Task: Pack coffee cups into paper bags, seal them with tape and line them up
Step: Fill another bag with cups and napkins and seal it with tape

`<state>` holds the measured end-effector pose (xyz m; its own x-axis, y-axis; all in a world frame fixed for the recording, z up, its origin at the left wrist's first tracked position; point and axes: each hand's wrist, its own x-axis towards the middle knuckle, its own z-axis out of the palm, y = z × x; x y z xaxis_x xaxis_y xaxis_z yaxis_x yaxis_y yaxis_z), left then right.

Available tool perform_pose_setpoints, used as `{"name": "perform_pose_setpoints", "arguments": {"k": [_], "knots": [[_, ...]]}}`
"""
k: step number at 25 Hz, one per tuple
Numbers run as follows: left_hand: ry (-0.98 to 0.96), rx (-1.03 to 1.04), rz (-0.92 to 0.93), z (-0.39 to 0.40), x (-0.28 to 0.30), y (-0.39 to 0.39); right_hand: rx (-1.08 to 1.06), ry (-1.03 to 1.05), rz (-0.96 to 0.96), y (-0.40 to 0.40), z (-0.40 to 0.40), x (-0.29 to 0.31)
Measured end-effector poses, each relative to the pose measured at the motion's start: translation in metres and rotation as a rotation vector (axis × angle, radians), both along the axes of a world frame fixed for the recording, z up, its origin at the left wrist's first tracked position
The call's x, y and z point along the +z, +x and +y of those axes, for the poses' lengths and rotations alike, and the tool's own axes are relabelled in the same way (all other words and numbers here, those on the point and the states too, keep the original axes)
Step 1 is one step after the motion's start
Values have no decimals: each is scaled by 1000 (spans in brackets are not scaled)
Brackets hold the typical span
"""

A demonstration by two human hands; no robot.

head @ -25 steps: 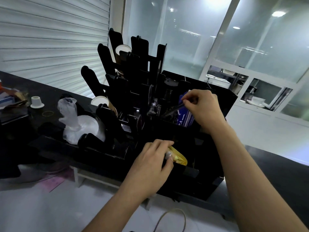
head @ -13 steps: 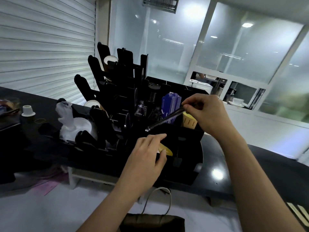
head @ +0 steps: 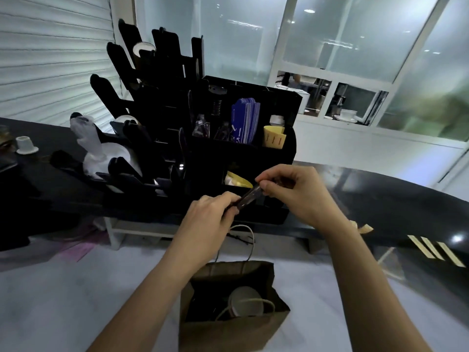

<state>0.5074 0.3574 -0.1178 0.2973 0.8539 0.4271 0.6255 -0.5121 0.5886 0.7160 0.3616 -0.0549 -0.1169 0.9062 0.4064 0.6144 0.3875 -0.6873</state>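
Observation:
An open brown paper bag (head: 228, 326) with string handles stands on the white surface below my hands, and a white lidded coffee cup (head: 245, 301) sits inside it. Above the bag, both hands hold one thin dark wrapped stick (head: 250, 196). My left hand (head: 210, 214) pinches its lower end. My right hand (head: 291, 191) pinches its upper end. Both hands are in front of the black organizer (head: 241, 153).
The black organizer holds blue packets (head: 245, 123), yellow sleeves (head: 272, 139), a yellow packet (head: 237, 180), and cup racks with white lids (head: 111, 156). A small white cup (head: 24, 144) sits far left on the dark counter (head: 380, 199). Strips of tape (head: 436, 250) lie at right.
My right hand drew the dark stick out of the organizer and down toward me. My left hand left the yellow packet and took the stick's lower end. The bag came into view.

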Motion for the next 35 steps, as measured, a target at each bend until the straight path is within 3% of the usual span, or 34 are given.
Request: {"name": "perform_pose_setpoints", "arguments": {"k": [6,19,26,35], "knots": [[-110,-57,-70,-19,-18,1,-48,-23,83,0,-24,-37],[-103,-159,-75,-38,-37,8,-83,61,362,-4,-68,-68],[-108,-194,-28,-42,-44,12,-141,79,288,10,-83,-73],[-28,-46,119,-46,-78,-29,-211,-46,195,35,-93,-86]]}}
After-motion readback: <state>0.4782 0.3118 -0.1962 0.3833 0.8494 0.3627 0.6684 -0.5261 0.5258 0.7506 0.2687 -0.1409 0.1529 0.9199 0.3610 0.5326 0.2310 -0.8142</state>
